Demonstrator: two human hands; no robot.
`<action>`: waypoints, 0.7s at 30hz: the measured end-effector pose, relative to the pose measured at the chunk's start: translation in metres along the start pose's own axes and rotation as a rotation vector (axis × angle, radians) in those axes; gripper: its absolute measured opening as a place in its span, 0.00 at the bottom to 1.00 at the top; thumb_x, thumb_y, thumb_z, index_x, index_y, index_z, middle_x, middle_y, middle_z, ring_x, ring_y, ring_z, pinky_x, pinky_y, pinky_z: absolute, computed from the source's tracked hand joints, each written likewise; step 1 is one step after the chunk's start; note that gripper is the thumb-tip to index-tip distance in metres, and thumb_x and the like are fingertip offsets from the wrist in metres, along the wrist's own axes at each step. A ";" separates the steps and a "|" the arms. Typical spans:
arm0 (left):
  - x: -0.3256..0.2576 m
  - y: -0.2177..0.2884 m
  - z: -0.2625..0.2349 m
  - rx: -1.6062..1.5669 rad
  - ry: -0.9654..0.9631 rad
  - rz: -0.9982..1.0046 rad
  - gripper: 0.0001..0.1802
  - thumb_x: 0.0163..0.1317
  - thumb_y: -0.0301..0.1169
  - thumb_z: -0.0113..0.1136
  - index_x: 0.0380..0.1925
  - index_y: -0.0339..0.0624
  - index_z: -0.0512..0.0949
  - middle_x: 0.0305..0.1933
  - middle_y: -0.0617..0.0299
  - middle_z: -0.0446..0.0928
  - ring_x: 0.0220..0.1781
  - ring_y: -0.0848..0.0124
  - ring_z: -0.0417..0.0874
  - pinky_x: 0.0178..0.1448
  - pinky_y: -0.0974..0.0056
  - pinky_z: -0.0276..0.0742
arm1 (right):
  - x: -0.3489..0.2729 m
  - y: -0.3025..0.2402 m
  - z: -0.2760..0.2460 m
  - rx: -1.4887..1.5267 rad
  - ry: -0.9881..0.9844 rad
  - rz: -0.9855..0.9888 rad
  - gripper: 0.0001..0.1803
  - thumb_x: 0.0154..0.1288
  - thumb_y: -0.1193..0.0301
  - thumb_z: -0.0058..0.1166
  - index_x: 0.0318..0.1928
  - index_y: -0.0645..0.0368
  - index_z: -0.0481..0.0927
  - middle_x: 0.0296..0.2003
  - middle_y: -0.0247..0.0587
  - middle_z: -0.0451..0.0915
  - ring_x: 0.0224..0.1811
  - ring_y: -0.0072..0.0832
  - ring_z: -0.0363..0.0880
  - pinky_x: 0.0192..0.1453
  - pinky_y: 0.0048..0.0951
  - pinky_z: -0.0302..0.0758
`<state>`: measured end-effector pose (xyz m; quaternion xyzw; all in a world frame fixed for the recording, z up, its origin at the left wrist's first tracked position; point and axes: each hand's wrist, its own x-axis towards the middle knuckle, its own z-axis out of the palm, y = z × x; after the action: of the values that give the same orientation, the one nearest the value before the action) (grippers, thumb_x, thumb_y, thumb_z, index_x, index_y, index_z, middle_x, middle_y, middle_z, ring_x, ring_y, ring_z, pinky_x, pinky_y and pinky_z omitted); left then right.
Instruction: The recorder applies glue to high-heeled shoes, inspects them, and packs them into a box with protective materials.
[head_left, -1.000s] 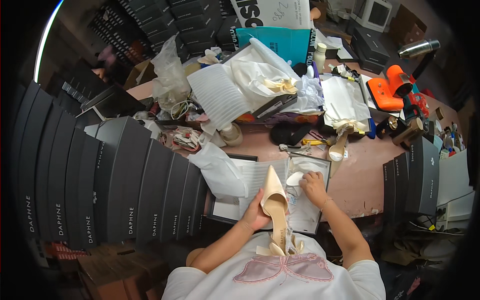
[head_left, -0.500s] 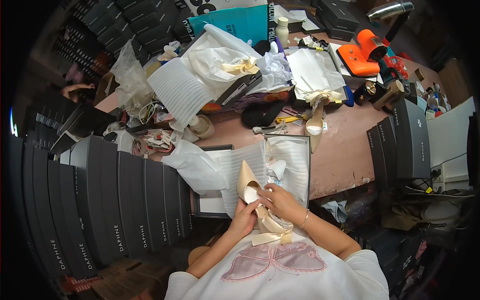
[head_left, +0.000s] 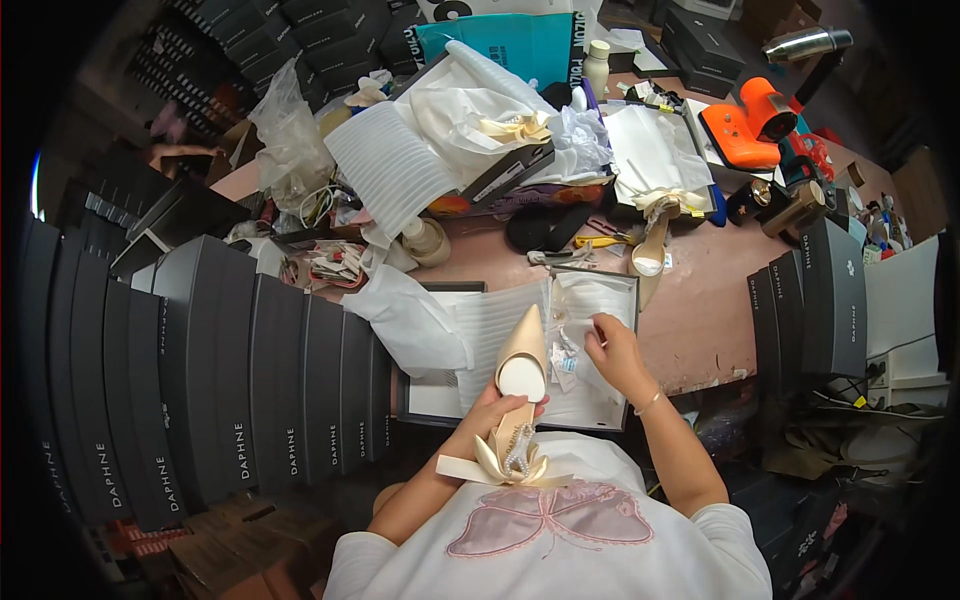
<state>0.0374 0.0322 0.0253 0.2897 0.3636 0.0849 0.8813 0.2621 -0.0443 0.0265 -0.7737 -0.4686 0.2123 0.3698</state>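
the left hand (head_left: 497, 412) grips a cream shoe (head_left: 520, 365) by its middle, toe pointing away, bow (head_left: 503, 462) near the chest; the right hand (head_left: 612, 352) pinches a clear packet (head_left: 566, 352) just beside the shoe, over the open box (head_left: 598, 290). black boxes (head_left: 250, 380) stand in a row at left; another shoe (head_left: 650, 250) lies farther on the table (head_left: 700, 310).
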 end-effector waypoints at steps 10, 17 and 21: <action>0.004 -0.006 0.015 -0.293 -0.023 -0.042 0.28 0.69 0.51 0.36 0.54 0.39 0.67 0.49 0.54 0.74 0.48 0.64 0.79 0.49 0.59 0.78 | -0.010 -0.056 0.056 -0.286 -0.126 -0.229 0.21 0.50 0.69 0.61 0.46 0.56 0.72 0.39 0.43 0.73 0.40 0.39 0.77 0.37 0.39 0.74; 0.012 -0.036 -0.005 -0.259 0.215 -0.045 0.28 0.69 0.53 0.42 0.56 0.43 0.69 0.49 0.53 0.76 0.46 0.63 0.80 0.47 0.59 0.79 | 0.006 -0.011 0.042 -0.119 -0.265 -0.059 0.36 0.53 0.65 0.62 0.61 0.58 0.62 0.52 0.58 0.71 0.53 0.51 0.73 0.52 0.47 0.73; 0.015 -0.032 -0.009 -0.307 0.175 -0.198 0.29 0.68 0.55 0.39 0.55 0.43 0.70 0.46 0.51 0.78 0.41 0.62 0.81 0.45 0.60 0.80 | 0.011 0.076 0.074 -0.399 -0.202 0.169 0.23 0.53 0.68 0.61 0.49 0.59 0.69 0.41 0.55 0.75 0.40 0.50 0.78 0.42 0.43 0.77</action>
<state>0.0402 0.0154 -0.0073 0.1065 0.4483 0.0769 0.8842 0.2600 -0.0287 -0.0791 -0.8427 -0.4696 0.2218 0.1418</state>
